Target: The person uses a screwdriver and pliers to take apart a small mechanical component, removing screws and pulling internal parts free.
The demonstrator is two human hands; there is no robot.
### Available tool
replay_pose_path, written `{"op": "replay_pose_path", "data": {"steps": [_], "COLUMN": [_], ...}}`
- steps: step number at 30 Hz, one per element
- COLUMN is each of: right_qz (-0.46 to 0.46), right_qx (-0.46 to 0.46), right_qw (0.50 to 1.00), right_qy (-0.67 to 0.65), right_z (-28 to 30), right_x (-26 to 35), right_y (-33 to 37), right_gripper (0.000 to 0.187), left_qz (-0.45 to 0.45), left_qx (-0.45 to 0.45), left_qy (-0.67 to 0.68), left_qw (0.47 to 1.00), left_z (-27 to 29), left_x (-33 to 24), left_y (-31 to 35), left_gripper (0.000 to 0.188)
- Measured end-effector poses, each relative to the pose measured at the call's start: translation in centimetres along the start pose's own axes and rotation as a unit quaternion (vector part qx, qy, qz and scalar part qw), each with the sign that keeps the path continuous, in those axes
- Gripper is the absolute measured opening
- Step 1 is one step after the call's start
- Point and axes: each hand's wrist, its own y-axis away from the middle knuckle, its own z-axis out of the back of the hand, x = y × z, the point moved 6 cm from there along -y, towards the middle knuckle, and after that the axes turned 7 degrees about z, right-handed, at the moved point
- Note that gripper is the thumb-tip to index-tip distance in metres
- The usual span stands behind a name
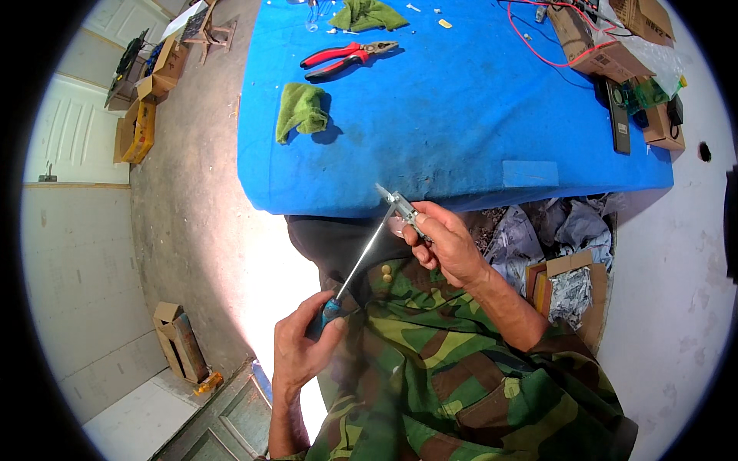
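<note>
My left hand (304, 340) is closed round the blue handle of a screwdriver (361, 260). Its long metal shaft slants up and right, and the tip meets a small grey metal part (404, 212). That part is pinched between thumb and fingers of my right hand (450, 244), just off the near edge of the blue-covered table (430, 115). A narrow pointed end of the part sticks out toward the table. What kind of part it is, I cannot make out. My right fingers hide its lower end.
Red-handled pliers (350, 58) and a folded green cloth (301, 110) lie on the table's left side, with another green cloth (367, 15) farther back. An open cardboard box (596, 50) with wires stands at the far right. Below the table is a carton of crumpled foil (570, 296).
</note>
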Motion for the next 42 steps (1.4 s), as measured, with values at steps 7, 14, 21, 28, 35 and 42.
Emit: {"op": "replay_pose_path", "data": {"steps": [7,14,21,28,35,42], "right_qz": [0.006,0.005,0.112,0.216,0.189,0.179], "right_qx": [0.008,0.002,0.025,0.008,0.017,0.032], "right_qw": [0.999,0.997,0.972,0.825,0.8,0.784], "right_qy": [0.036,0.073,0.203,0.522,0.57,0.593], "right_z": [0.1,0.3,0.5,-0.5,-0.6,-1.0], "right_x": [0.2,0.4,0.9,2.5,3.3,3.6], "right_y": [-0.1,-0.1,-0.7,-0.8,-1.4,-1.2], "right_gripper": [0.041,0.039,0.038,0.032,0.031,0.032], "left_qz": [-0.027,-0.022,-0.071,-0.084,-0.099,-0.069], "left_qx": [0.004,0.009,0.015,0.015,0.029,0.064], "left_qy": [-0.022,-0.046,-0.156,-0.274,-0.349,-0.356], "left_qw": [0.999,0.999,0.985,0.958,0.932,0.93], "left_z": [0.5,1.0,2.0,2.7,2.8,3.6], "left_x": [-0.6,-1.7,-3.2,-5.1,-7.4,-9.5], "left_y": [-0.4,-0.6,-0.8,-0.7,-1.4,-2.5], "left_gripper": [0.049,0.044,0.046,0.052,0.054,0.045]}}
